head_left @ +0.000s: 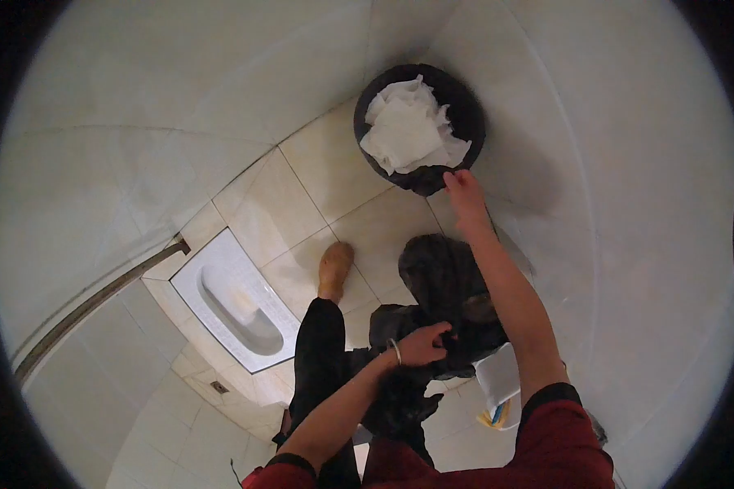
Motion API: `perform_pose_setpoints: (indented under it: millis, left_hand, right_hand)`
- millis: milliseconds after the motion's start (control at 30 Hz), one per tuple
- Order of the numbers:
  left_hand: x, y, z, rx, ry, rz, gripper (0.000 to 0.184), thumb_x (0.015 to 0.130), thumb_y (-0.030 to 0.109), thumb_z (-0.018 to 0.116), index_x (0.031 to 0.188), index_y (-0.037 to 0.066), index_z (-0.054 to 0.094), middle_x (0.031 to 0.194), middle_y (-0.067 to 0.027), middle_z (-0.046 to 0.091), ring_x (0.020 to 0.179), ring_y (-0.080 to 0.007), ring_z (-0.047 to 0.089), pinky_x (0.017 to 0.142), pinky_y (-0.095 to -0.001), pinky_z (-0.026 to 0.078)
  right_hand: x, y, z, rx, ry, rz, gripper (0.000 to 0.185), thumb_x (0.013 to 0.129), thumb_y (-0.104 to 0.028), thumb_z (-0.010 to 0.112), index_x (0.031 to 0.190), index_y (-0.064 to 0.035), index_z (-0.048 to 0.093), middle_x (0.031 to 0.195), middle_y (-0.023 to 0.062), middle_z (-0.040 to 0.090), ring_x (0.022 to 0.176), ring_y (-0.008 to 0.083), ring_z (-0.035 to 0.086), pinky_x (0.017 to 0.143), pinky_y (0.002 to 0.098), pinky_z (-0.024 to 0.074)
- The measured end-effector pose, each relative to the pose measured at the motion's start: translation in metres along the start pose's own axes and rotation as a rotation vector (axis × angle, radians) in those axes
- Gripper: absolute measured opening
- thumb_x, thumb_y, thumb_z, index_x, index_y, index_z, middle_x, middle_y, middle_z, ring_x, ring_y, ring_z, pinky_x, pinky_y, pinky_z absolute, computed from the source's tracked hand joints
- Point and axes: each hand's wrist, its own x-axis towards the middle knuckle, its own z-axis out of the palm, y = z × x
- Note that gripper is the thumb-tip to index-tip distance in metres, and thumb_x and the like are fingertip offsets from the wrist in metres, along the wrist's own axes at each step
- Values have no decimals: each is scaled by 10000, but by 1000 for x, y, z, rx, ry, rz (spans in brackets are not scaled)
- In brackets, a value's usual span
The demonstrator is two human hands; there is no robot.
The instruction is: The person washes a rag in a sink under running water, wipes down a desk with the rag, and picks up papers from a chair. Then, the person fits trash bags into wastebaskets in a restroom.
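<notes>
At the upper middle stands a round bin with a black liner (470, 122), holding crumpled white paper (408, 126). My right hand (465, 196) is at the bin's near right rim, its fingers pinched on the edge of the liner. My left hand (422, 345), with a bracelet at the wrist, is closed on black plastic in front of my body. Dark bulging bags (440, 273) hang or lie just beyond and beside the left hand; where one bag ends and another begins is hard to tell.
A white squat toilet (240, 306) is set in the tiled floor at the left. My shoe (336, 265) stands between it and the bags. A white container (499, 379) is below my right forearm. Pale walls rise on the right and upper left.
</notes>
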Motion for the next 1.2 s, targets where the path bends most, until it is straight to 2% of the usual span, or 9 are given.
perform_pose_setpoints:
  millis: [67,133,367,633,767,967,1067,1133,1200]
  left_hand:
    - [5,-5,0,53,-36,-37,429,674,117,551,1067,7,417,747,-131,558,681,-212,542,631,-297,434]
    - [3,-3,-6,99,-76,-68,455,689,110,548,1104,-4,400,735,-137,566,674,-201,543,631,-289,431]
    - [0,-5,-12,113,66,-14,420,687,141,556,1065,1,440,742,-144,565,675,-220,552,636,-308,436]
    - [4,-18,-19,168,339,-154,297,684,191,536,936,37,515,714,-155,548,653,-236,548,621,-327,434]
    - [4,-13,-20,177,307,-175,271,677,190,534,900,38,520,711,-155,548,651,-243,549,612,-332,431]
    - [1,-28,-17,235,418,-109,302,698,252,565,886,17,534,737,-154,548,705,-257,537,630,-338,419]
    - [3,-21,-30,392,497,-162,320,742,289,515,870,-4,529,701,-172,544,646,-309,526,613,-377,427]
    - [9,-37,-42,1311,556,140,259,778,241,466,866,9,541,737,-151,541,664,-302,509,627,-398,416]
    - [10,-43,-49,1429,616,226,213,796,192,423,881,38,544,763,-133,527,715,-284,494,640,-416,398]
  right_hand:
    - [1,3,-1,-369,51,-225,169,740,-212,574,709,-51,529,672,76,526,594,238,495,617,311,397]
    - [7,3,3,-870,331,-796,176,706,-212,587,695,-42,545,672,111,530,618,294,499,623,355,400]
    - [4,39,3,-976,63,-662,169,708,-203,586,679,-41,549,663,127,540,632,309,519,572,406,407]
    - [-81,41,1,-621,-302,-275,285,670,-286,649,787,-54,534,709,128,551,675,296,534,626,379,428]
    - [-87,43,7,-1007,-489,-778,363,638,-320,666,873,-73,539,807,128,545,808,280,511,709,393,399]
    - [20,1,-28,-807,36,-694,204,788,-177,498,952,-68,549,827,146,545,825,318,489,731,395,390]
    - [89,9,-37,-747,130,-810,282,800,-216,498,1031,-57,528,948,154,553,899,314,497,791,380,381]
    - [110,3,-41,-413,-288,-222,368,812,-252,496,1122,-53,480,1090,142,517,995,261,480,863,342,354]
    - [112,6,-49,-431,-422,-145,413,810,-290,501,1153,-65,458,1128,128,495,1025,238,461,886,327,335]
